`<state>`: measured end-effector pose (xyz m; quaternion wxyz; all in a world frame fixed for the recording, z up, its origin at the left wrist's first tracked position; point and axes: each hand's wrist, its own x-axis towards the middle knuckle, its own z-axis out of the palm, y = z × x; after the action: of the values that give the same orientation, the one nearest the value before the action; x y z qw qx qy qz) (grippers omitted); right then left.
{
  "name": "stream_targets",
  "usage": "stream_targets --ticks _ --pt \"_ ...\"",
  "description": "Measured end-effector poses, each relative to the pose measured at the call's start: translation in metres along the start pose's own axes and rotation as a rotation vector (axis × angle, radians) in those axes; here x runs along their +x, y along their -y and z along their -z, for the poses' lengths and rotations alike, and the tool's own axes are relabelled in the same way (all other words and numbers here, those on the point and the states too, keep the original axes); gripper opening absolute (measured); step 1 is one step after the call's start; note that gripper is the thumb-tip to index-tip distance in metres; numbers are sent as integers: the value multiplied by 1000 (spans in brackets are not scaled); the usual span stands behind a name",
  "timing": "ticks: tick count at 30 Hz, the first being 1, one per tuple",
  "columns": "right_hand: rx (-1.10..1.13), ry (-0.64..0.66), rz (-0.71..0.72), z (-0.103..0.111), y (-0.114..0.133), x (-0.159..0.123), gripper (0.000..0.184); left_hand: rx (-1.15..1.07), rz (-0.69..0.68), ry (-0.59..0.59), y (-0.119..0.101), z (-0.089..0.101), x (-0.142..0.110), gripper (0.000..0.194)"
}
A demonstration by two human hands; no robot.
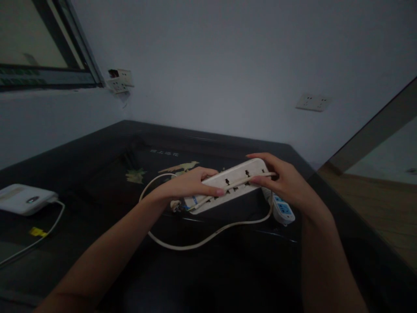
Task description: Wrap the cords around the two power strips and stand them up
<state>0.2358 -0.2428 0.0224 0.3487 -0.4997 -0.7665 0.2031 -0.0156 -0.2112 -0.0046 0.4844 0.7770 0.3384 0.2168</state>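
Observation:
Between my two hands a white power strip (234, 176) is held up, tilted with its right end higher. My left hand (195, 182) grips its left part, the thumb pressing the cord against the socket face. At the right end my right hand (280, 176) is closed on the strip, its thumb and fingers also pinching the cord. The white cord (208, 239) runs along the face and loops down below it. A plug (176, 206) hangs by the strip's left end. Just under my right hand lies a second power strip (282, 211) with blue sockets.
A dark glossy table (97, 143) with a bird decoration (179, 167) lies beneath. On the left sits a white router-like box (28, 199) with a cable and yellow tag (38, 232). Wall sockets (313, 102) and a loose-hanging socket panel (120, 81) are behind.

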Motion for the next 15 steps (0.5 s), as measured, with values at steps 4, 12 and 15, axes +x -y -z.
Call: stream_targets --ticks 4,12,15 --pt "-3 -2 22 -5 -2 2 44 175 12 18 1 4 2 44" --pt "8 -134 12 -10 -2 7 40 352 -13 -128 -1 4 3 42" --pt "71 -161 -19 -9 -3 7 40 320 -8 -151 -5 3 2 42"
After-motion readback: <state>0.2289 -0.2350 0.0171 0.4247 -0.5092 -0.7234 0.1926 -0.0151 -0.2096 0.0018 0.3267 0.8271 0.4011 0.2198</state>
